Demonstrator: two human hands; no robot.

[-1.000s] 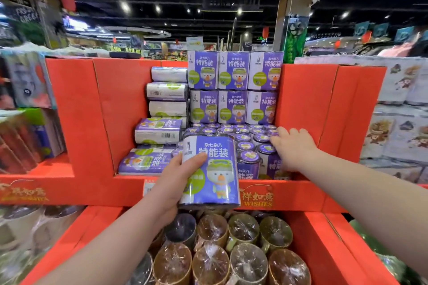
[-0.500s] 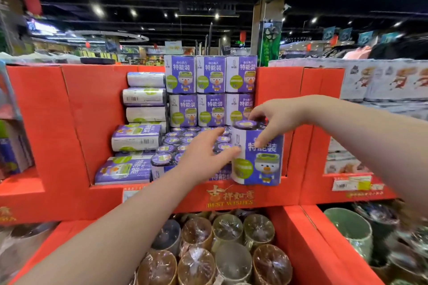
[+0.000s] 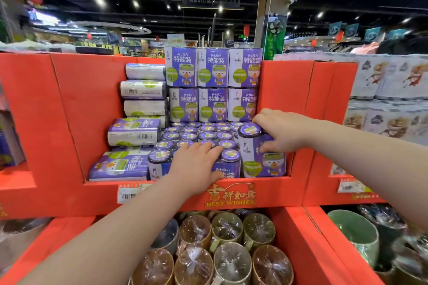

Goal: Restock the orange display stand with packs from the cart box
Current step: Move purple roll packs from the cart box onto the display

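Since 0.5 s ago the purple pack (image 3: 264, 159) has come down from in front of the stand's lip into the near right corner of the shelf, and the left hand (image 3: 196, 164) has dropped from beside it onto the near row. The pack now stands upright, its base hidden behind the front lip of the orange display stand (image 3: 284, 90), just beside the stand's right wall and touching the neighbouring front pack (image 3: 159, 164) row on its left. The right hand (image 3: 281, 131) grips it from above, fingers curled over the round top and thumb pressed on the printed front face. The left hand lies palm down with its fingers straight and close together, resting on the tops of the near row and holding nothing. Farther back, 6 upright packs (image 3: 213, 85) stand against the rear in 2 tiers of 3. On the left, side-lying packs (image 3: 134, 132) are stacked against the left wall. A price label (image 3: 129, 192) sits on the front lip, left of the gold BEST WISHES lettering (image 3: 230, 202). Below, in the near tier, wrapped cups (image 3: 227, 227) stand packed together, and green cups (image 3: 354, 233) fill the bin to the right.
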